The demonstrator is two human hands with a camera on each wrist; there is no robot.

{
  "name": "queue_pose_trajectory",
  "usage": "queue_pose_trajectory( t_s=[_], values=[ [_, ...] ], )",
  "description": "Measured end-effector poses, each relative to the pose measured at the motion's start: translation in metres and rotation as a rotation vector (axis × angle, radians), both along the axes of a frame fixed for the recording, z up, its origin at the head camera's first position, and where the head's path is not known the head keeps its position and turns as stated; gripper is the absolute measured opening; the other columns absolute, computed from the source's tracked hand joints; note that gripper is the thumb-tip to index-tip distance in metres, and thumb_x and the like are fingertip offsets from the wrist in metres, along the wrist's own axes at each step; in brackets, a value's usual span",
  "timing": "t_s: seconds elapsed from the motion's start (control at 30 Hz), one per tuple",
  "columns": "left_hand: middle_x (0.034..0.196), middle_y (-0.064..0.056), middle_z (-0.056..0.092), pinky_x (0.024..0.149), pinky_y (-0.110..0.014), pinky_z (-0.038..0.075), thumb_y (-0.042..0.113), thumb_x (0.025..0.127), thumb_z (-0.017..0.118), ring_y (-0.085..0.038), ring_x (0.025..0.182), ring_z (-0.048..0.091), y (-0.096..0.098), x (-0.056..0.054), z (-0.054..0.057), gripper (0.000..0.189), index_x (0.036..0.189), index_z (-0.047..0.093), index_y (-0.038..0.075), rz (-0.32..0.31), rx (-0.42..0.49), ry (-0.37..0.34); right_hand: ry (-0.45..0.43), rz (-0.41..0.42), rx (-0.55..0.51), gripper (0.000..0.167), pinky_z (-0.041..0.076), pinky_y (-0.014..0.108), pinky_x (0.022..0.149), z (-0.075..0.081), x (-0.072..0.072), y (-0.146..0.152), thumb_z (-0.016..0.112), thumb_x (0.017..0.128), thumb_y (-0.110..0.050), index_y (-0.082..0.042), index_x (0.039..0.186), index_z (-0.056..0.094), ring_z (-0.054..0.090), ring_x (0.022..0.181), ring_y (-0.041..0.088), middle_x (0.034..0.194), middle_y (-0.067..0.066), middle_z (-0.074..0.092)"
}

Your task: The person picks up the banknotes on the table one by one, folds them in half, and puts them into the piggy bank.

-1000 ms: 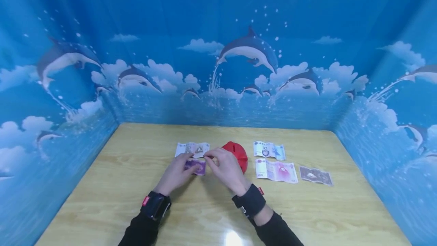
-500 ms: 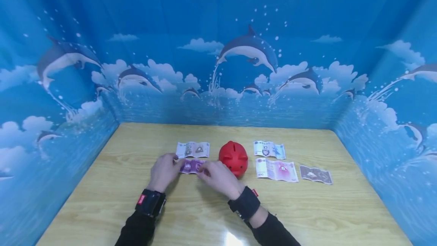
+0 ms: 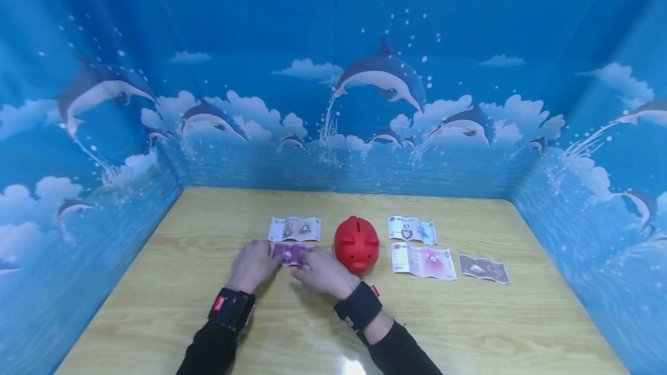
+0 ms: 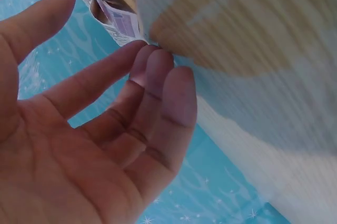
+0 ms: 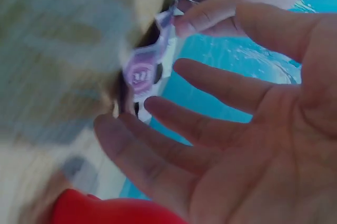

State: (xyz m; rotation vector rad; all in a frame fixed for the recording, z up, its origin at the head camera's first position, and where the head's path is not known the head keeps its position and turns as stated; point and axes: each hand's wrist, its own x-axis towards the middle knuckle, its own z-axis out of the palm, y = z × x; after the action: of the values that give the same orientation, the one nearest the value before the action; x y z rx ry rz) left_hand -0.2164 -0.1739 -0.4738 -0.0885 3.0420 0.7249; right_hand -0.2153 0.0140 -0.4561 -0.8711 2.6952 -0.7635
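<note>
A small purple banknote (image 3: 288,254), creased and wavy, lies on the table between both hands. At its left end is my left hand (image 3: 252,265). Its fingertips rest by the table in the left wrist view, near the banknote (image 4: 124,21), with the thumb apart. My right hand (image 3: 325,274) is at the banknote's right end. In the right wrist view its fingers are spread and loosely straight, fingertips close to the banknote (image 5: 141,76), thumb held away. Whether they touch it is hard to tell. Right of this hand stands a red piggy bank (image 3: 356,245), slot on top.
Behind the purple note lies a pale banknote (image 3: 294,228). Right of the piggy bank are a blue-white banknote (image 3: 411,230), a pink banknote (image 3: 423,260) and a grey-brown banknote (image 3: 483,268). A dolphin-print curtain (image 3: 333,161) borders the wooden table (image 3: 469,323).
My right hand has come down and away from the piggy bank, uncovering it. My left hand has drawn back to the left. The purple banknote has shifted slightly left.
</note>
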Motion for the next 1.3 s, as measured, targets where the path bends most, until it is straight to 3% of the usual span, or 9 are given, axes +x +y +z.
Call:
queue_pose_trajectory(
  t_s=[0.1, 0.2, 0.33, 0.47, 0.73, 0.9, 1.0, 1.17, 1.3],
  values=[
    [0.076, -0.009, 0.055, 0.052, -0.032, 0.04, 0.033, 0.085, 0.074, -0.022, 0.066, 0.052, -0.0003, -0.0004, -0.0012, 0.033, 0.072, 0.056, 0.008, -0.019, -0.016, 0.014, -0.013, 0.004, 0.057, 0.043, 0.053, 0.034, 0.092, -0.0029, 0.0017, -0.0011, 0.064, 0.094, -0.035, -0.011, 0.129, 0.063, 0.06, 0.115, 0.02, 0.129, 0.009, 0.062],
    [0.077, -0.009, 0.056, 0.051, -0.032, 0.04, 0.033, 0.085, 0.074, -0.022, 0.066, 0.052, -0.0001, -0.0007, -0.0018, 0.032, 0.072, 0.057, 0.008, -0.026, -0.017, 0.017, -0.02, 0.019, 0.063, 0.045, 0.052, 0.034, 0.094, -0.0042, 0.002, -0.0016, 0.064, 0.094, -0.035, -0.013, 0.133, 0.06, 0.06, 0.117, 0.02, 0.132, 0.008, 0.061],
    [0.077, -0.008, 0.057, 0.05, -0.03, 0.04, 0.033, 0.085, 0.074, -0.022, 0.064, 0.052, 0.0007, -0.0018, -0.0028, 0.032, 0.072, 0.057, 0.009, -0.025, -0.015, 0.007, -0.049, 0.018, 0.054, 0.032, 0.052, 0.026, 0.07, -0.0043, 0.0019, -0.0017, 0.065, 0.093, -0.033, -0.012, 0.117, 0.066, 0.062, 0.082, 0.012, 0.095, 0.002, 0.068],
    [0.08, -0.009, 0.058, 0.052, -0.031, 0.041, 0.033, 0.084, 0.074, -0.021, 0.065, 0.052, 0.0018, -0.0026, -0.0044, 0.032, 0.073, 0.058, 0.009, -0.026, -0.018, 0.005, -0.094, 0.009, 0.044, 0.018, 0.04, 0.023, 0.05, -0.0047, 0.0031, -0.003, 0.066, 0.093, -0.033, -0.015, 0.093, 0.065, 0.047, 0.056, 0.009, 0.063, -0.004, 0.049],
    [0.079, -0.008, 0.059, 0.054, -0.031, 0.043, 0.027, 0.081, 0.078, -0.021, 0.065, 0.053, 0.0065, 0.0011, -0.0065, 0.026, 0.078, 0.061, 0.007, -0.038, 0.0, -0.006, -0.136, -0.007, 0.036, 0.022, 0.04, 0.023, 0.051, -0.0056, 0.0074, -0.0033, 0.067, 0.092, -0.034, -0.014, 0.102, 0.068, 0.048, 0.057, 0.008, 0.064, -0.005, 0.05],
    [0.076, -0.006, 0.057, 0.053, -0.029, 0.041, 0.02, 0.081, 0.077, -0.019, 0.064, 0.051, 0.009, 0.0016, -0.0063, 0.021, 0.078, 0.061, 0.007, -0.049, -0.001, -0.021, -0.175, -0.041, 0.034, 0.02, 0.037, 0.023, 0.047, -0.0055, 0.0059, -0.0007, 0.067, 0.093, -0.035, -0.016, 0.085, 0.064, 0.045, 0.051, 0.009, 0.058, -0.004, 0.045],
    [0.074, -0.004, 0.055, 0.053, -0.029, 0.039, 0.018, 0.082, 0.077, -0.019, 0.063, 0.05, 0.0093, 0.0006, -0.0057, 0.021, 0.077, 0.059, 0.008, -0.055, -0.008, -0.025, -0.194, -0.046, 0.027, 0.02, 0.037, 0.023, 0.046, -0.0048, 0.0038, 0.0002, 0.066, 0.093, -0.035, -0.015, 0.09, 0.066, 0.045, 0.05, 0.01, 0.059, -0.003, 0.046],
    [0.069, -0.003, 0.055, 0.05, -0.028, 0.039, 0.015, 0.084, 0.073, -0.017, 0.059, 0.049, 0.0088, -0.002, -0.005, 0.018, 0.076, 0.059, 0.008, -0.056, 0.014, -0.029, -0.201, -0.042, -0.012, 0.029, 0.039, 0.024, 0.049, -0.004, 0.0008, 0.0017, 0.065, 0.094, -0.031, -0.01, 0.113, 0.066, 0.047, 0.053, 0.011, 0.064, -0.002, 0.051],
    [0.066, -0.003, 0.056, 0.048, -0.027, 0.039, 0.012, 0.085, 0.07, -0.016, 0.056, 0.05, 0.0086, -0.003, -0.0042, 0.014, 0.075, 0.061, 0.008, -0.04, 0.067, -0.026, -0.217, -0.068, -0.077, 0.027, 0.037, 0.023, 0.046, -0.0055, -0.0005, 0.004, 0.064, 0.095, -0.028, -0.009, 0.114, 0.066, 0.044, 0.049, 0.01, 0.06, -0.002, 0.047]
  ],
)
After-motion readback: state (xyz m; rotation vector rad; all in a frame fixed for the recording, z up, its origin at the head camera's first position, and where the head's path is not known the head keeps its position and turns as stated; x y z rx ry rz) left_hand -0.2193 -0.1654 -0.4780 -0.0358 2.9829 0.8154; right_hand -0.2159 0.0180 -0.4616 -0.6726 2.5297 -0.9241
